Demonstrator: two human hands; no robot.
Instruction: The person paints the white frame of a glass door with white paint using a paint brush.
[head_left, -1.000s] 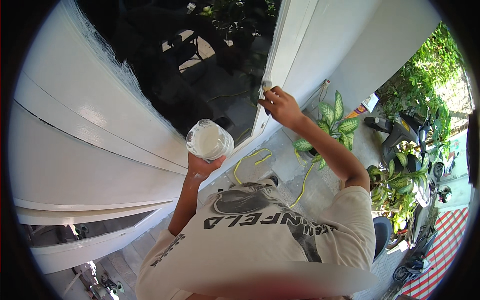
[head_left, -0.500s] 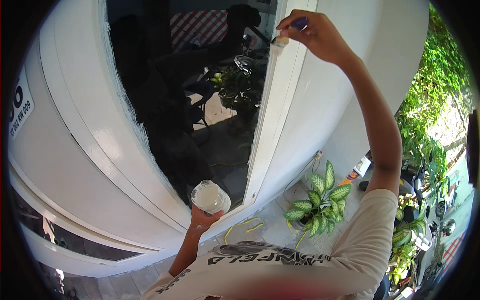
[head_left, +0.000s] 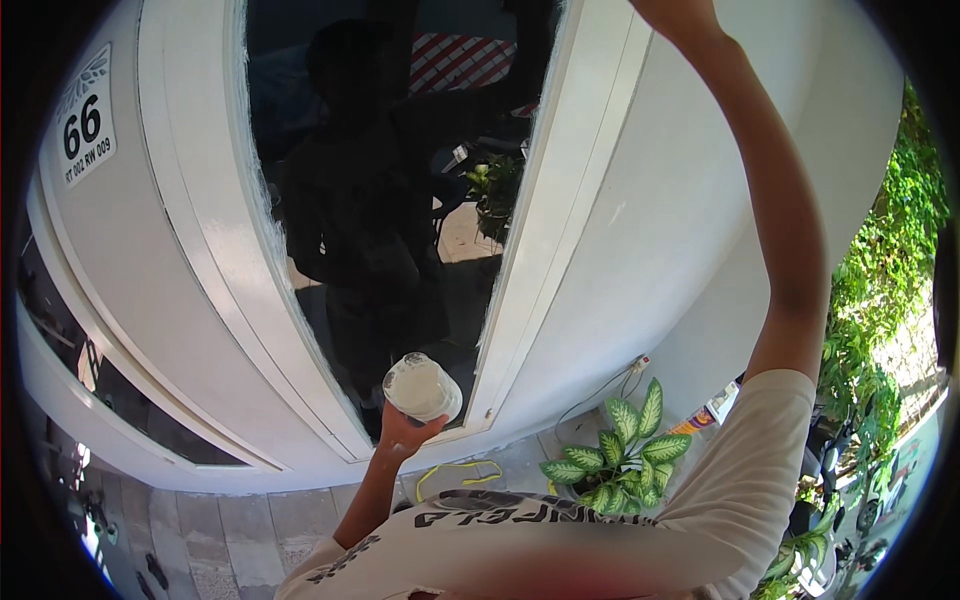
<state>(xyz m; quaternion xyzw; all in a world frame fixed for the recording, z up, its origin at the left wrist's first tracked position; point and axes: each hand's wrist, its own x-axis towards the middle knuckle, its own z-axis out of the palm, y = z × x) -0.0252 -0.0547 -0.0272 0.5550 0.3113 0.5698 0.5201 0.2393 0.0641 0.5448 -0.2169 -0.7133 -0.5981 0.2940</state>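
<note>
holding clear plastic cup [head_left: 422, 388] of white paint, left hand [head_left: 405, 432]

The right hand [head_left: 672, 12] is running off the top edge, its grip and anything held there staying out of sight.

White-framed window [head_left: 400, 200] with dark glass reflecting a silhouette and striped awning; white wall [head_left: 640, 240] at 3 o'clock in bright sunlight. Small number plate [head_left: 88, 118] at 10 o'clock. Grey tiled floor [head_left: 240, 525] at 7 o'clock; potted variegated plant [head_left: 615, 455] at 5 o'clock; green foliage [head_left: 900, 260] at 3 o'clock.
</note>
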